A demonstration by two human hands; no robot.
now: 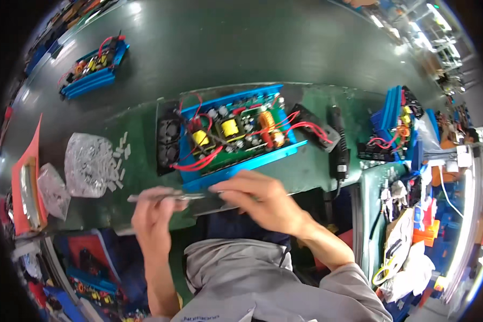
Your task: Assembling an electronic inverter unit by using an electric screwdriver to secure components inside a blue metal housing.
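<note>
My left hand (pixel 154 210) is closed around slim silver tweezers (pixel 194 196), their tips pointing right. Facing those tips, my right hand (pixel 265 201) has its thumb and fingers pressed together; what they pinch is too small to make out. Both hands are at the bench's near edge, just in front of a blue metal housing (pixel 241 161) that lies open. Inside it sits a green circuit board (pixel 247 145) with yellow transformers, copper coils and red wires. A black end panel with two fans (pixel 169 140) stands at its left end, and a black end plate (pixel 317 127) lies off its right end, with red wires running to it.
A black electric screwdriver (pixel 338 147) lies to the right. On the left are a clear bag (pixel 87 165) of small parts, loose white pieces (pixel 118 161) and a pink sheet (pixel 27 177). More blue-housed units stand far left (pixel 94 70) and right (pixel 394 121).
</note>
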